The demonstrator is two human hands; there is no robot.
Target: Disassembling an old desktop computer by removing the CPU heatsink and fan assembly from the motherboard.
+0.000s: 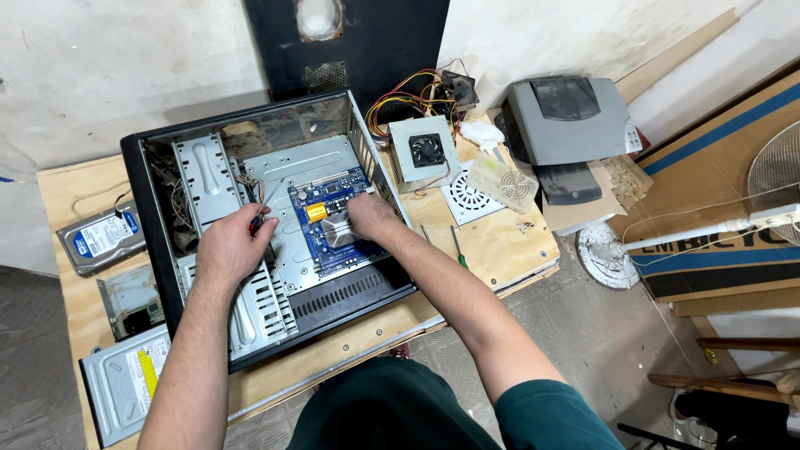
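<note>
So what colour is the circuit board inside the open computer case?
Blue, seen in the head view: the flat rectangular circuit board under the right hand.

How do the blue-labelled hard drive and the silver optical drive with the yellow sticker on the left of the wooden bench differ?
The blue-labelled hard drive is the smaller unit, lying farther up the wooden bench; the silver optical drive with the yellow sticker is larger and sits at the near corner. The hard drive has a cable at its top edge; the optical drive shows none. Both lie flat, outside the open black computer case, untouched by either hand.
</note>
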